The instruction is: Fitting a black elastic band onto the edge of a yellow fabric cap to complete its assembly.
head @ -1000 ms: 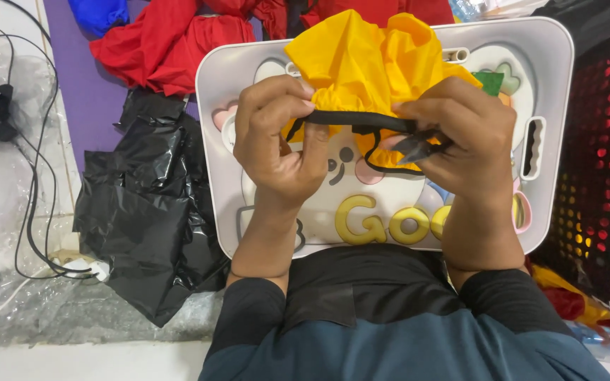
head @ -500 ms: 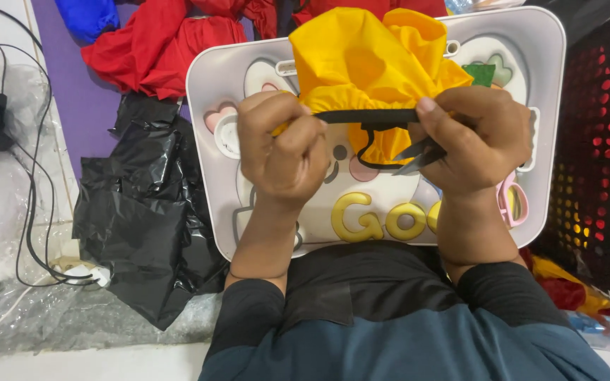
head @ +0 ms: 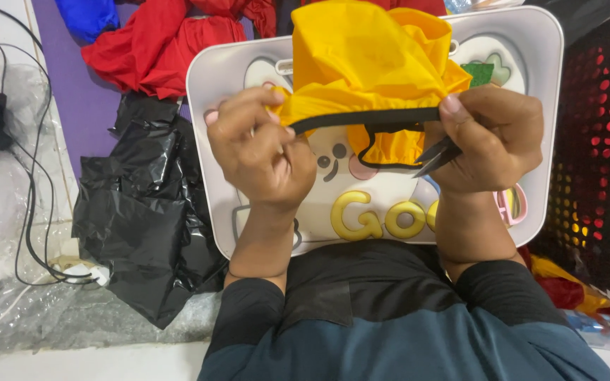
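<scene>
Both hands are raised above a white lap tray [head: 531, 77] with cartoon print. Left hand [head: 259, 159] is closed, pinching the black elastic edge [head: 368, 118] of a yellow fabric piece [head: 368, 56]; right hand [head: 492, 137] pinches the other end of that edge and also grips small metal snips [head: 433, 155] (blades pointing left, under the band). The edge is stretched taut between them. Crumpled black plastic [head: 142, 226] lies left of the tray, red cloth [head: 157, 42] beyond it, and a dark perforated basket [head: 594, 162] stands at right.
</scene>
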